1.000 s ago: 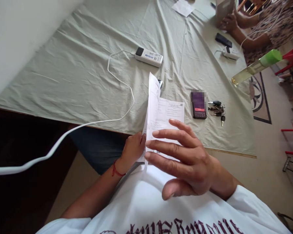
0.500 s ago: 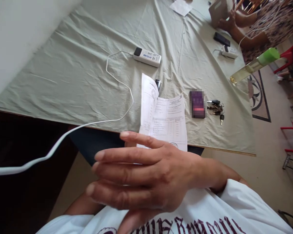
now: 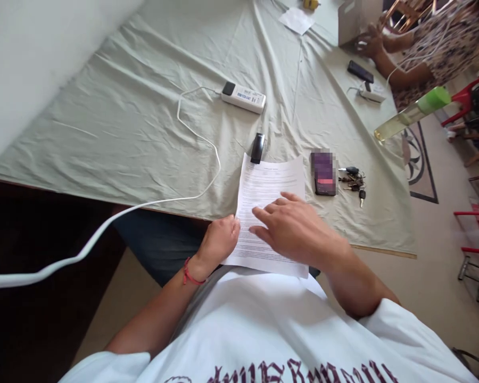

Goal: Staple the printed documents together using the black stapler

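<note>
Home room — cloth-covered table [image 3: 123,122], plastic chairs [image 3: 469,96].

A white short-sleeved T-shirt is worn, filling the bottom of the frame; dark maroon ornate lettering is printed across its chest, cut off at the lower edge. The forearms are left bare. A thin red string bracelet [image 3: 191,277] is tied around the left wrist, lower centre. Dark blue trousers are seen below the table edge.

Worktop [image 3: 104,133] under wrinkled pale green cloth. On it: printed paper [image 3: 269,186] at near edge, black stapler [image 3: 257,148] just beyond, white power strip [image 3: 243,97] with cable, phone [image 3: 324,173], keys [image 3: 355,180] beside phone.
</note>
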### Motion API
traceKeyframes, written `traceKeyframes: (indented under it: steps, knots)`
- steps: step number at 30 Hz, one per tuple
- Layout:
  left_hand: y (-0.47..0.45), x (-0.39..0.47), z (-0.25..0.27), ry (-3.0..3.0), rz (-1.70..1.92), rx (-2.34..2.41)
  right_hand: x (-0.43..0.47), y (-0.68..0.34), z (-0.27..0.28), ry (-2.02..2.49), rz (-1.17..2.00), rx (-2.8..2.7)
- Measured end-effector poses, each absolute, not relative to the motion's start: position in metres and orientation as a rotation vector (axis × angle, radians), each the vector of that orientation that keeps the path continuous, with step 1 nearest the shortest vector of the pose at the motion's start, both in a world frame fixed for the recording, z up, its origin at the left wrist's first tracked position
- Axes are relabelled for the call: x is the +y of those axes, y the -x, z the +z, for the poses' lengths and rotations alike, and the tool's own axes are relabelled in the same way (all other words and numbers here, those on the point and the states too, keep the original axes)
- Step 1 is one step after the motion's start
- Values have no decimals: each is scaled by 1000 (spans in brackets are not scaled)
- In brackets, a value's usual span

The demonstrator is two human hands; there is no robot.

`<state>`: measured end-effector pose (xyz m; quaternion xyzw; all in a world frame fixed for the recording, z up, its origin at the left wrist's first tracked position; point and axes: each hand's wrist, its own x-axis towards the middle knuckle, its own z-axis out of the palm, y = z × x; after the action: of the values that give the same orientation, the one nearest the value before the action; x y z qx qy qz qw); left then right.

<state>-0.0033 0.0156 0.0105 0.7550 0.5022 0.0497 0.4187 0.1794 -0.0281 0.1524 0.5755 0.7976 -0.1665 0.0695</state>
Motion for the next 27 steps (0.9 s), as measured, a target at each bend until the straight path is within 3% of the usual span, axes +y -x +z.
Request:
traceKeyframes:
  steps: [9,19,24,27]
  knots:
    - [17,7,8,-884,412,1004,-55,-233,68,-2196,-600,2192]
    - [13,0,12,-611,499,954,-88,-242,46,-2710,-438,1623]
    - [13,-4,13,-547,505,945,-101,-256,41,-2859,-700,1489]
    - [12,-5,15,-520,500,941,-104,-262,40,-3012,-1038,1461]
